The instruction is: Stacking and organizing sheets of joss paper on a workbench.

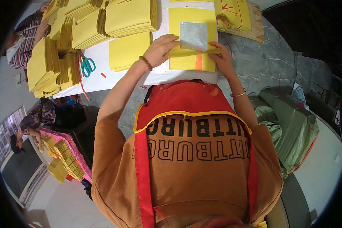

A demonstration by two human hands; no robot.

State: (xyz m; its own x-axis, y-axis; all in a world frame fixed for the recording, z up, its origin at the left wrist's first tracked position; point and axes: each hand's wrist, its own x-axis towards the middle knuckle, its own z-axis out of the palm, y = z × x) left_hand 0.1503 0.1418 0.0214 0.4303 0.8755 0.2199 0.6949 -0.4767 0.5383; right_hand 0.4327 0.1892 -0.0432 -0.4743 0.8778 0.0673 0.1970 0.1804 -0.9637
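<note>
One white worktop [155, 77] carries yellow stacks [129, 18] toward its left edge. At its near right corner lies a yellow sheet [182, 64]; the right hand [222, 59] pinches its raised fold [193, 54], the left hand [162, 47] touches it, grip unclear. A silver square [193, 35] lies just beyond.

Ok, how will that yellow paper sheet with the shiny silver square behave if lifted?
The yellow paper sheet is probably floppy: its near edge bends up between left hand and right hand. Likely light, since it looks thin. The silver square may crease; it looks foil-thin.
</note>
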